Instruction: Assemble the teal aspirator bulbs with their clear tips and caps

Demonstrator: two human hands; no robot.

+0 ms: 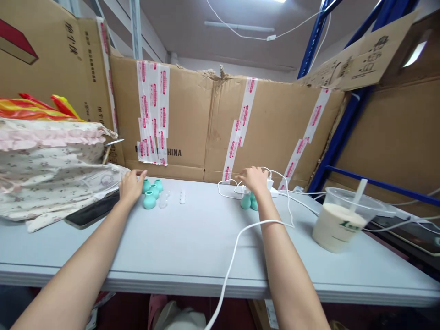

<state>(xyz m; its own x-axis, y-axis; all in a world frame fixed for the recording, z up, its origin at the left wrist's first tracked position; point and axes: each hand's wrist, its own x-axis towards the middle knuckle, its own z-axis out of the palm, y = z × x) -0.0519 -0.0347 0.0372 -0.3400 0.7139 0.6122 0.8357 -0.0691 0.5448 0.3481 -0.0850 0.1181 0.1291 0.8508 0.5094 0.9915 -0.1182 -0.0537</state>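
Observation:
My left hand point(132, 187) rests at the left side of a group of small teal vase-shaped pots point(149, 200), its fingers bent but apart, reaching toward the rear pot. Nothing shows lifted in it. To the right of these pots lie a clear lumpy piece point(164, 199) and a small whitish ridged piece point(182, 197). Farther right, my right hand point(253, 178) arches over more teal pots point(245, 201), fingers spread to the left and bent down. The hand partly covers those pots, and its thumb is hidden. Whether it touches them I cannot tell.
A black phone point(91, 211) lies beside the floral cloth point(58, 169) at left. A white cable point(237, 243) crosses over my right forearm from the white power strip point(274, 192). A plastic cup of milky drink point(337, 227) stands at right. Taped cardboard point(189, 119) walls the table's back.

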